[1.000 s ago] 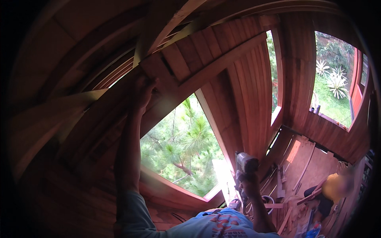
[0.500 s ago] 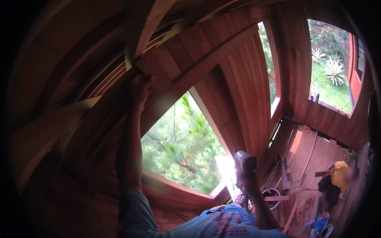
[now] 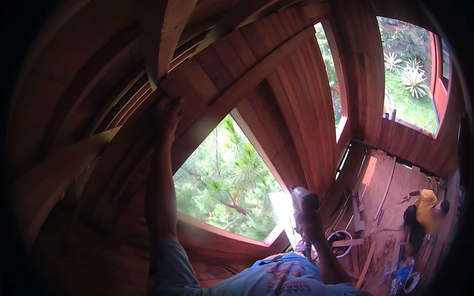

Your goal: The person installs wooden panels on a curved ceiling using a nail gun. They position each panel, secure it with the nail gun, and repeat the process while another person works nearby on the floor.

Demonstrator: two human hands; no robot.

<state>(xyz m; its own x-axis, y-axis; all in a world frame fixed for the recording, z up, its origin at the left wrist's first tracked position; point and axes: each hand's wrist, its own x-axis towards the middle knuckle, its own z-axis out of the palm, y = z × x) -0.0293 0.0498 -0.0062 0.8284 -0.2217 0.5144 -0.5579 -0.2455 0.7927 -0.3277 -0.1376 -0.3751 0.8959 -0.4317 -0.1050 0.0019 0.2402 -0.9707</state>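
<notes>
My left hand (image 3: 169, 112) is raised against the upper wall, its fingers bent on a dark wooden board (image 3: 195, 84) just below the roof beams. Shadow hides part of the grip. Lower down and to the right, my right hand (image 3: 312, 227) is closed round the handle of a nail gun (image 3: 304, 200). The tool's bulky dark head points upward, in front of the bright strip beside the large window (image 3: 232, 177). It stands apart from the boards that my left hand touches.
A wooden beam (image 3: 173, 37) slants down overhead. Far below lies a floor (image 3: 382, 185) with loose wood strips (image 3: 365, 261), a white bucket (image 3: 340, 254) and a hose. A person in a yellow top (image 3: 424, 209) crouches there at the right. Window openings (image 3: 410, 79) show plants outside.
The view has shifted slightly. The person below has moved an arm, and the wood piece by their hand no longer shows clearly. Both my hands keep much the same pose.
</notes>
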